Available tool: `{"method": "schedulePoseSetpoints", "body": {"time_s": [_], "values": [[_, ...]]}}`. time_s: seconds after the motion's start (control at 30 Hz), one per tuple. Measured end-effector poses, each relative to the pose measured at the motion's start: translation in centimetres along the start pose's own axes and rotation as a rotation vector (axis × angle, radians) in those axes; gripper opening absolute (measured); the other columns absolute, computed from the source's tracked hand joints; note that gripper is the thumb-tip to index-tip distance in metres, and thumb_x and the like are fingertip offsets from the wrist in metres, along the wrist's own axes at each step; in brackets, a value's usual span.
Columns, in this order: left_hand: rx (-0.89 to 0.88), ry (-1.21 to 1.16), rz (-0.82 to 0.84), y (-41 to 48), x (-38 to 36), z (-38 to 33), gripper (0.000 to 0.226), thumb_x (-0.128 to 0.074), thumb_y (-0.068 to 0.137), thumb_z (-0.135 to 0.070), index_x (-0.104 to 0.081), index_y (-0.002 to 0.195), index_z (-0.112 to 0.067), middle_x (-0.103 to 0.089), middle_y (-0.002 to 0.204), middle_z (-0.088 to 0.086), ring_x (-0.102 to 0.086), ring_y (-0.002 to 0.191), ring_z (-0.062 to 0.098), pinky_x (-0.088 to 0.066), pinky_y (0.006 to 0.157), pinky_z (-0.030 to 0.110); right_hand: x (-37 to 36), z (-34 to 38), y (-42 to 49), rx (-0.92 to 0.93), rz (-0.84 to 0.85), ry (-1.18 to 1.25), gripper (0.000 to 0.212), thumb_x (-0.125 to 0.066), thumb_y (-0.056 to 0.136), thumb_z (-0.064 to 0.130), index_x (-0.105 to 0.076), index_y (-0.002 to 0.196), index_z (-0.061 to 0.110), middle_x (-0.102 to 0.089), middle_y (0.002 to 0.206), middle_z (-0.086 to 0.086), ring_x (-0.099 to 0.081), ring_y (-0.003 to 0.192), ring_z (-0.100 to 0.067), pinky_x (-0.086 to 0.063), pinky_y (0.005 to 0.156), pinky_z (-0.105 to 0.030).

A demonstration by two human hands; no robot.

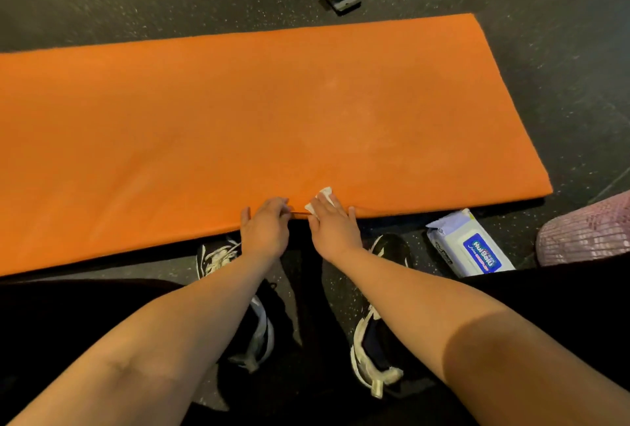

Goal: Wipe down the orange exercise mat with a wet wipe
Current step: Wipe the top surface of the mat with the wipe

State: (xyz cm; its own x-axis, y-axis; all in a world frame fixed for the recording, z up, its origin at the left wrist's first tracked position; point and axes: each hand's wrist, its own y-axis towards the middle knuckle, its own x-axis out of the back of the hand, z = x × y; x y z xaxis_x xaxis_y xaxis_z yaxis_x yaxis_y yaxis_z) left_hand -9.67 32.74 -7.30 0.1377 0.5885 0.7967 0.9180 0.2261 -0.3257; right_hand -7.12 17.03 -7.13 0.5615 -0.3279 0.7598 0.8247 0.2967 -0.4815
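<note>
Both grips at near edge of orange exercise mat [272, 112]: left grip [266, 225] pinches it, steadying I reckon; right grip [333, 225], fingers flat, presses wet wipe [324, 194] down.

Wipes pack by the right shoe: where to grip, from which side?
Grip the wipes pack across its long sides near the middle, coming from above. It lies flat, label up; its near end is hidden behind a dark trouser leg and its far end sits close to the orange mat.
</note>
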Motion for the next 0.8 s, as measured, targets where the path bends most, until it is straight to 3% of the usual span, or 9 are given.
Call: {"method": "schedulePoseSetpoints", "body": {"time_s": [0.13,0.27,0.33,0.5,0.6,0.7,0.8], "values": [[0.091,0.032,-0.053,0.1,1.9,3.3,0.015,-0.047,0.104,-0.021,-0.059,0.104,-0.030,-0.054,0.143,-0.011,-0.049,0.134,0.018,-0.013,0.120,0.049,-1.4,3.5,1.0,0.080,0.100,-0.008,0.051,-0.029,0.111,0.031,-0.022,0.161,0.024,-0.007,0.169,0.010,0.004,0.156,-0.013,0.000,0.124,-0.054],[0.108,0.075,-0.020,-0.3,1.6,4.1,0.016,-0.047,0.104,-0.023,-0.063,0.106,-0.026,-0.049,0.150,-0.003,-0.027,0.149,0.022,-0.013,0.118,0.049,-2.4,4.2,1.8,0.140,0.207,-0.099,0.054,-0.030,0.110,0.032,-0.016,0.162,0.025,-0.001,0.170,0.007,0.008,0.156,-0.018,-0.003,0.123,-0.056],[0.089,0.083,-0.005,-0.3,1.2,3.5,0.016,-0.048,0.104,-0.028,-0.063,0.109,-0.028,-0.043,0.155,-0.004,-0.022,0.151,0.023,-0.009,0.118,0.050,-2.5,3.1,1.9,0.111,0.184,-0.134,0.055,-0.030,0.109,0.032,-0.014,0.162,0.026,0.001,0.170,0.008,0.012,0.155,-0.022,-0.002,0.123,-0.055],[0.040,0.088,0.092,0.3,-0.1,1.5,0.026,-0.042,0.105,-0.039,-0.059,0.124,-0.034,-0.034,0.160,-0.006,-0.016,0.152,0.021,-0.005,0.119,0.052,-2.0,0.3,1.7,-0.177,0.066,-0.098,0.059,-0.027,0.109,0.032,-0.005,0.163,0.021,0.011,0.170,0.003,0.020,0.154,-0.023,0.006,0.123,-0.056],[0.039,0.119,0.132,0.4,-1.2,0.9,0.030,-0.042,0.105,-0.039,-0.055,0.131,-0.035,-0.028,0.163,-0.006,-0.011,0.153,0.020,-0.002,0.120,0.056,-3.2,1.3,1.7,-0.027,0.110,-0.059,0.056,-0.021,0.110,0.031,-0.006,0.163,0.019,0.009,0.170,0.002,0.015,0.155,-0.017,0.002,0.125,-0.052],[0.042,0.141,0.139,0.4,-1.7,0.9,0.031,-0.047,0.103,-0.035,-0.052,0.134,-0.034,-0.023,0.165,-0.005,-0.007,0.154,0.021,0.001,0.120,0.058,-3.6,0.6,2.0,0.142,0.134,-0.084,0.058,-0.029,0.108,0.019,-0.010,0.163,0.022,0.002,0.170,0.005,0.010,0.155,-0.013,0.002,0.124,-0.052],[0.010,0.169,0.148,0.4,-2.0,0.8,0.031,-0.054,0.101,-0.032,-0.051,0.131,-0.034,-0.021,0.165,-0.002,-0.006,0.154,0.024,0.000,0.120,0.058,-2.1,-2.1,2.5,0.010,0.033,-0.121,0.076,-0.043,0.096,0.003,-0.011,0.162,0.023,0.002,0.170,0.007,0.011,0.155,-0.016,0.002,0.123,-0.054]]}}
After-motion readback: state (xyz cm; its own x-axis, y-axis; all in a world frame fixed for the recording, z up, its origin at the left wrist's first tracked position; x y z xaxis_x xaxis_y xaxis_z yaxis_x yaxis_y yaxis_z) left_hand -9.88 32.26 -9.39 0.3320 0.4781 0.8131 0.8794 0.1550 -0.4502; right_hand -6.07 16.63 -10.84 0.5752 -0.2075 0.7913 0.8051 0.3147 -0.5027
